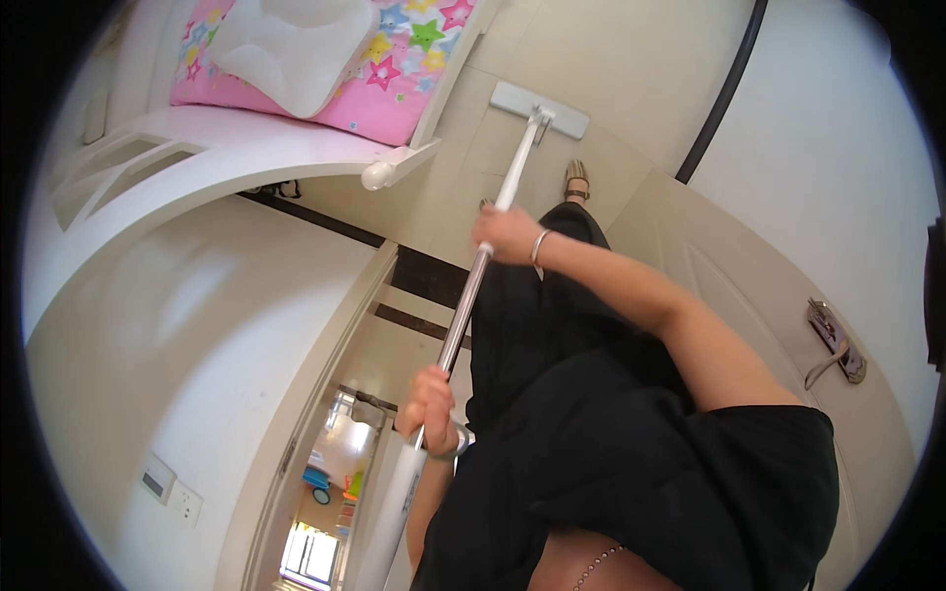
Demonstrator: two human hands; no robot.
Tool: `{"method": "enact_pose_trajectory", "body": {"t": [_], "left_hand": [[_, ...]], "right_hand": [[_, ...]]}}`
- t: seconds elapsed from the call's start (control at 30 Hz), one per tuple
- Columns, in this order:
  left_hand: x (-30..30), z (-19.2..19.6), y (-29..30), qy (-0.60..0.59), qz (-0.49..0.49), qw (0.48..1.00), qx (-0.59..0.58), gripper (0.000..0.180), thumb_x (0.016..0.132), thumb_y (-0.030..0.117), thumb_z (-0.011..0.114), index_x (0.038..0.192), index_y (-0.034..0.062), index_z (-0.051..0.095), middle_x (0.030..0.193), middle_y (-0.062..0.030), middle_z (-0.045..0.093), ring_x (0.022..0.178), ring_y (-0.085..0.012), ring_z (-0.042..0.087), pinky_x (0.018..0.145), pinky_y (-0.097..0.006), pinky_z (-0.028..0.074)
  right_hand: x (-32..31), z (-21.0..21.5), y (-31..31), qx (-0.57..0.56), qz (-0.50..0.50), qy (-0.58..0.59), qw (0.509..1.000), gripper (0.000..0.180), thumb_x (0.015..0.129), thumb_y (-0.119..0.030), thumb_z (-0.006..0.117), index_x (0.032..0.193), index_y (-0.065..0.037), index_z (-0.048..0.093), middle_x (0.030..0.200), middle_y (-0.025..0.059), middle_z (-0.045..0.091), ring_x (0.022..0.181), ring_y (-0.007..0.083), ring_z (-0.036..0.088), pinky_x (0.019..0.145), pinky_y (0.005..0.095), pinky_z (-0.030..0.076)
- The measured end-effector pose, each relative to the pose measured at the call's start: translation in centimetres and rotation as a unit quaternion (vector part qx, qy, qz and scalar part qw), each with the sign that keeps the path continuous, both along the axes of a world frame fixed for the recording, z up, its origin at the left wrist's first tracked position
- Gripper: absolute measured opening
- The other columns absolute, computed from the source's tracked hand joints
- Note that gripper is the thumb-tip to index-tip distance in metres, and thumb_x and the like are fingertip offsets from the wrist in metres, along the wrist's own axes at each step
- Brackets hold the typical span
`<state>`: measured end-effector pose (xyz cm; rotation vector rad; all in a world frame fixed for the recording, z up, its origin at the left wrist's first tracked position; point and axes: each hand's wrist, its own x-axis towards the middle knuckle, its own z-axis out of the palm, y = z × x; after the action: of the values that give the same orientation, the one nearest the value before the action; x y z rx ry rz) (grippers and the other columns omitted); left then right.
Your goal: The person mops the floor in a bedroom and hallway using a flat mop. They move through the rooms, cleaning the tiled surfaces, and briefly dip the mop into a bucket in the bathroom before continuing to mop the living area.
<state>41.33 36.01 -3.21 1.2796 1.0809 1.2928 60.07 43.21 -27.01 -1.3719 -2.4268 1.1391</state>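
Head view, single frame, floor mop in use.

Item: flat mop [471, 286]. Long metal pole, silver through the middle, white toward both ends; pale rectangular mop head [540, 108] lying flat on the beige tiled floor [611, 59], beside the corner of a white bed frame [296, 148].

Position: long axis runs from the mop head at upper centre down and leftward to the handle end near the lower edge. Mop head lies up and away from both hands, along the pole.

Right hand [507, 234]: fingers wrapped closed around the upper, silver part of the pole; bangle at the wrist. This is the nearer hand to the mop head.

Left hand [429, 399]: fist clamped around the pole lower down, just above the thick white handle section; wristband visible.

Surroundings: pink star-patterned bedding [394, 69] with a white pillow [291, 49] on the bed; one sandalled foot [576, 179] on the tiles just below and right of the mop head; white door [749, 286] with lever handle [836, 340] at right; wall switch plates [169, 491] at lower left.
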Motion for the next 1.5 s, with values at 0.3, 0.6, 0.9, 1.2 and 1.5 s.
{"method": "enact_pose_trajectory", "body": {"t": [0.3,0.6,0.9,1.2,1.5], "left_hand": [[17.0,-8.2,13.0,-0.032,-0.163,0.984,0.067,0.027,0.079,-0.014,0.052,0.064,0.0028,0.039,0.065,-0.0098,0.052,0.057,-0.0211,0.049,0.078,-0.044,0.053],[17.0,-9.8,17.4,-0.02,-0.199,0.978,0.058,0.026,0.09,-0.007,0.049,0.07,0.005,0.039,0.067,-0.006,0.052,0.062,-0.0137,0.046,0.088,-0.046,0.047],[1.4,-2.7,8.6,0.052,-0.071,0.996,-0.008,0.024,0.086,-0.007,0.045,0.068,0.0072,0.038,0.063,-0.0073,0.05,0.064,-0.0173,0.05,0.085,-0.047,0.048],[-5.7,-1.1,1.4,0.077,0.067,0.994,-0.046,0.029,0.093,0.0,0.042,0.068,0.0117,0.031,0.058,-0.0012,0.037,0.064,-0.0135,0.039,0.091,-0.043,0.04],[-7.9,1.2,-7.0,0.068,0.185,0.975,-0.105,0.03,0.093,0.001,0.045,0.068,0.0107,0.031,0.057,-0.0034,0.039,0.061,-0.0153,0.043,0.088,-0.044,0.042]], "right_hand": [[20.9,-8.4,10.4,0.044,-0.222,0.034,0.973,0.014,0.074,-0.013,0.067,0.083,-0.019,0.057,0.089,0.0,0.059,0.103,0.0252,0.055,0.075,0.0445,0.047],[21.4,-8.1,14.4,0.071,-0.282,-0.015,0.957,0.008,0.077,-0.012,0.062,0.081,-0.017,0.057,0.086,0.0018,0.061,0.098,0.027,0.057,0.074,0.0421,0.05],[1.0,-4.2,8.3,0.029,-0.207,0.045,0.977,0.01,0.073,-0.017,0.067,0.078,-0.02,0.059,0.084,-0.0026,0.057,0.1,0.0194,0.054,0.071,0.0419,0.039],[-10.1,-3.5,5.2,0.015,-0.084,0.047,0.995,0.01,0.074,-0.019,0.068,0.08,-0.019,0.06,0.085,-0.0035,0.057,0.102,0.0175,0.052,0.074,0.043,0.039],[-13.6,-1.1,-2.8,0.013,0.004,0.026,1.0,0.005,0.076,-0.023,0.066,0.078,-0.02,0.063,0.083,-0.0045,0.058,0.097,0.0179,0.054,0.071,0.0453,0.044]]}}
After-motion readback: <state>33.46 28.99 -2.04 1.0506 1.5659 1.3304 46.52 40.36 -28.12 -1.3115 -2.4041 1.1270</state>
